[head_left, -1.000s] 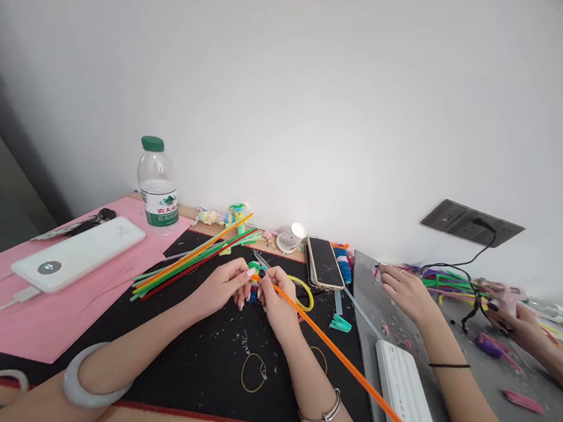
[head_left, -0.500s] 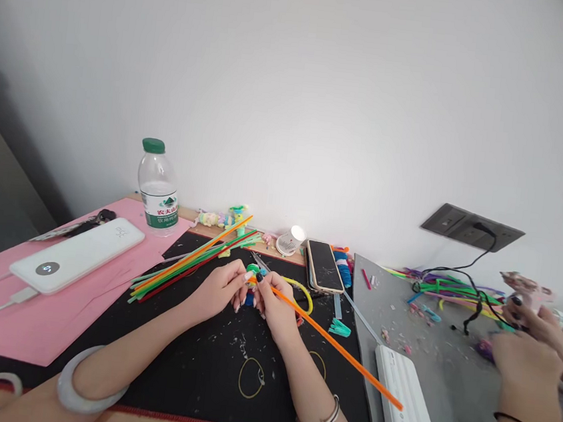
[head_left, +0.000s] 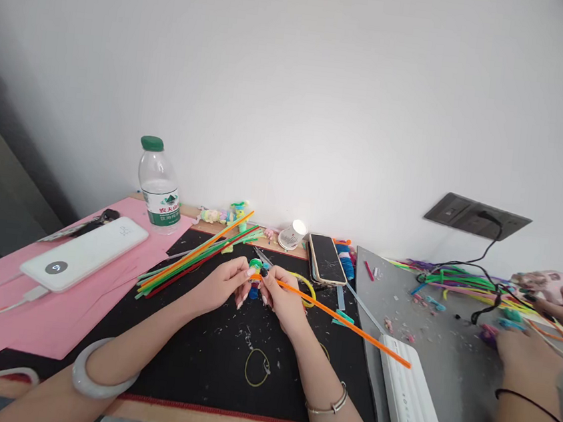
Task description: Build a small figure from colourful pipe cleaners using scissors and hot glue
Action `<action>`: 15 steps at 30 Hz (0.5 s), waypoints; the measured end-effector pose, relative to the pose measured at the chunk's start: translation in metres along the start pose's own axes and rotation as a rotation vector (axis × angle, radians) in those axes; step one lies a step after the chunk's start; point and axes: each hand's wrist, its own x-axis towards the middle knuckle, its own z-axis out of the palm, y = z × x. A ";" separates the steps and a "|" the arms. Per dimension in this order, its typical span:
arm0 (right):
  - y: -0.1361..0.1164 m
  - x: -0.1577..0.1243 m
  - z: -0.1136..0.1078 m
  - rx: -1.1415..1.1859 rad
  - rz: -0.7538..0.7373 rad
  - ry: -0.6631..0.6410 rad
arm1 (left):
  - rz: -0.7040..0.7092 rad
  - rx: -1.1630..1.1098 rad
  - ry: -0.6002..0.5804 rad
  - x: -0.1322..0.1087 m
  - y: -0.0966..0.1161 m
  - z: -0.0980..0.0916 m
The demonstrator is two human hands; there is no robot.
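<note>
My left hand and my right hand meet over the black mat, fingers pinched together. Between them sits a small green and blue twisted figure. A long orange pipe cleaner runs from that figure out to the right, its free end over the white keyboard. My left fingertips pinch the figure; my right fingers pinch the orange stem beside it. A pale bangle circles my left wrist, a thin silver bracelet my right.
A bundle of coloured pipe cleaners lies left of my hands. Water bottle, white power bank on pink paper, phone, yellow loop. Another person's hands work on the grey mat at right among cables.
My hands stay together on the figure; the orange stem's free end has swung slightly upward. The other person's hands have drawn back to the far right.
</note>
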 end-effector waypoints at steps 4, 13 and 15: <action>0.003 0.000 0.003 0.032 -0.002 -0.052 | 0.003 -0.012 -0.047 -0.001 -0.002 0.002; 0.004 0.001 -0.002 -0.085 -0.032 -0.110 | -0.020 0.057 -0.139 -0.001 -0.008 -0.001; 0.004 0.001 -0.006 -0.150 -0.057 -0.123 | -0.017 0.078 -0.152 -0.001 -0.007 -0.003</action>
